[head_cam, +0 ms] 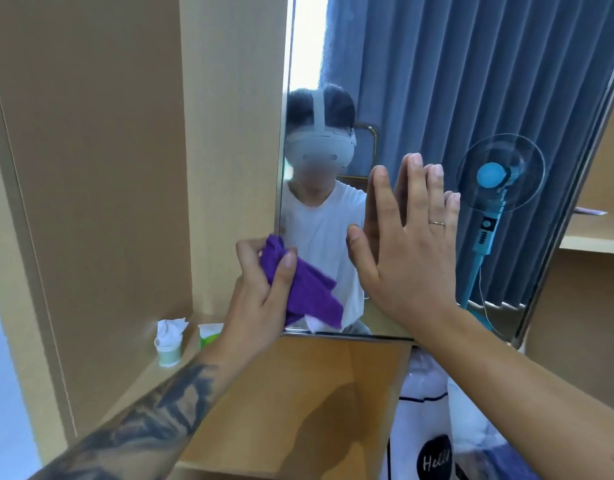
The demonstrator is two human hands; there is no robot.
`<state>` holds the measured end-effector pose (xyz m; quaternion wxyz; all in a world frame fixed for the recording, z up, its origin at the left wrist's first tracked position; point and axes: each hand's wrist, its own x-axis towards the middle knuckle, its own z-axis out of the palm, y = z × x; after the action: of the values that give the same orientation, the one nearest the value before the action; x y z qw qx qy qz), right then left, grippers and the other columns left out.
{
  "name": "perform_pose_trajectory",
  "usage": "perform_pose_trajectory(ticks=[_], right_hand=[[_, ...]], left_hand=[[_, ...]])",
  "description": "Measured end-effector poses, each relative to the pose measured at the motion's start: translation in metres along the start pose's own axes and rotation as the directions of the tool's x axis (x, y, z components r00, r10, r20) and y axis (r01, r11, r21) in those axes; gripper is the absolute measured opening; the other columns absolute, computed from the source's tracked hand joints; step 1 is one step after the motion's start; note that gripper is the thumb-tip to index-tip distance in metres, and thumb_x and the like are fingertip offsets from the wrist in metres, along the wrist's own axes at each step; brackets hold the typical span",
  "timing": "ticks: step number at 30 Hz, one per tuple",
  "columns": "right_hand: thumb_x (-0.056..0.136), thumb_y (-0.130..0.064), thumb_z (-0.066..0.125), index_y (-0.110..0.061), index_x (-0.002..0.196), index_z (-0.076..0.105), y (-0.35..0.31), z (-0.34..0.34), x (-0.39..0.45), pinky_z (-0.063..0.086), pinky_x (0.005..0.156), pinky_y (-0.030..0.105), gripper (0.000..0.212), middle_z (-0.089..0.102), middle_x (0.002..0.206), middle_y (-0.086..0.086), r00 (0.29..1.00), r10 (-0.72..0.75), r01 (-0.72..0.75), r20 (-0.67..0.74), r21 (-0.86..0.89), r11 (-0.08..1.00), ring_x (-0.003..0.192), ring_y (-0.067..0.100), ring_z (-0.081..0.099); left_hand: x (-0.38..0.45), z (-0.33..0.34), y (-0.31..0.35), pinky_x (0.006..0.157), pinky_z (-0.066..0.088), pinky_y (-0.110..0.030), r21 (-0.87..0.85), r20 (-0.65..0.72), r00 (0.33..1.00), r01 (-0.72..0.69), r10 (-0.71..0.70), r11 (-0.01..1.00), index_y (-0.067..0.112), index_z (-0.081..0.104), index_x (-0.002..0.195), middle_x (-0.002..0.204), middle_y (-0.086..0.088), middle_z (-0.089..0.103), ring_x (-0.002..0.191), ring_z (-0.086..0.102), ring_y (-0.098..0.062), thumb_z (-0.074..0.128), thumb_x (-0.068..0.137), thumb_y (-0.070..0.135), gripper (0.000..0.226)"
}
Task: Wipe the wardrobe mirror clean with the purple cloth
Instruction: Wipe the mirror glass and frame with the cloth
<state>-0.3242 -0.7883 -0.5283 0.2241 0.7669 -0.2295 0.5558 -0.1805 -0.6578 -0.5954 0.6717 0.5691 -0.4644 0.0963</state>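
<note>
Left hand [264, 289] gripped the purple cloth [307, 292], fingers and thumb curled round the bunched fabric, tattooed forearm running down to the lower left. Cloth sat at the lower left corner of the mirror [419, 81], against or just in front of the glass, cannot tell which; one crumpled end poked above the fingers, the rest hung loose below with a pale patch at its bottom edge. Right hand [406, 244] was flat and spread, fingers straight, palm toward the mirror's lower middle, ring [436, 223] on one finger. Mirror reflected a person in a white shirt, blue curtain and a blue fan. Left of the mirror, on a wooden shelf [142, 379], stood a small tissue tub [169, 344].
</note>
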Motion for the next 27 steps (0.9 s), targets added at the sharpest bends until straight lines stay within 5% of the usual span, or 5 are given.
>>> perform_pose_trajectory(ticks=[4,9,17,23,27], right_hand=[[0.105,-0.048,0.045,-0.016,0.164,0.029,0.003,0.001,-0.007,0.003,0.129,0.056,0.070,0.013,0.172,0.020,1.000,-0.029,0.029,0.005,0.007,1.000,0.160,0.040,0.007],[0.103,-0.049,0.048,-0.015,0.164,0.030,0.005,-0.001,-0.007,0.007,0.128,0.059,0.071,0.014,0.172,0.021,0.999,-0.041,0.041,0.019,0.013,0.999,0.160,0.040,0.007],[0.102,-0.050,0.051,-0.015,0.163,0.033,0.009,-0.002,-0.008,0.011,0.127,0.061,0.073,0.017,0.171,0.022,0.998,-0.064,0.064,0.019,0.018,0.998,0.159,0.040,0.009],[0.103,-0.048,0.051,-0.014,0.161,0.037,0.014,0.004,-0.015,0.012,0.128,0.060,0.069,0.021,0.170,0.023,0.996,-0.085,0.085,-0.003,0.009,0.996,0.158,0.042,0.015],[0.104,-0.047,0.050,-0.015,0.161,0.037,0.015,0.009,-0.025,0.012,0.128,0.060,0.067,0.021,0.170,0.023,0.996,-0.091,0.091,0.014,0.003,0.996,0.158,0.042,0.016]], left_hand=[[-0.054,0.003,-0.037,0.083,0.048,-0.013,-0.028,0.066,0.994,0.086,-0.084,0.996,0.038,0.039,0.112,0.113,0.026,0.066,0.105,0.067,-0.004,0.045,0.101,0.050,0.018],[-0.039,0.003,-0.023,0.080,0.044,-0.006,-0.019,0.028,0.998,0.064,-0.063,0.998,0.031,0.039,0.107,0.107,0.014,0.072,0.102,0.067,0.002,0.041,0.104,0.057,0.025],[0.071,0.003,0.049,0.080,0.051,-0.023,0.010,-0.115,0.985,-0.131,0.131,0.991,0.020,0.037,0.113,0.103,-0.001,0.067,0.088,0.067,-0.005,0.046,0.104,0.052,0.034],[0.017,0.008,0.015,0.070,0.044,-0.009,0.004,-0.060,0.997,-0.039,0.039,0.999,0.014,0.040,0.111,0.088,0.043,0.059,0.080,0.061,0.011,0.047,0.105,0.043,0.031],[-0.044,0.007,-0.030,0.073,0.044,-0.007,0.039,0.028,0.993,0.116,-0.117,0.993,0.033,0.041,0.106,0.100,0.030,0.068,0.091,0.066,0.004,0.042,0.106,0.047,0.014]])
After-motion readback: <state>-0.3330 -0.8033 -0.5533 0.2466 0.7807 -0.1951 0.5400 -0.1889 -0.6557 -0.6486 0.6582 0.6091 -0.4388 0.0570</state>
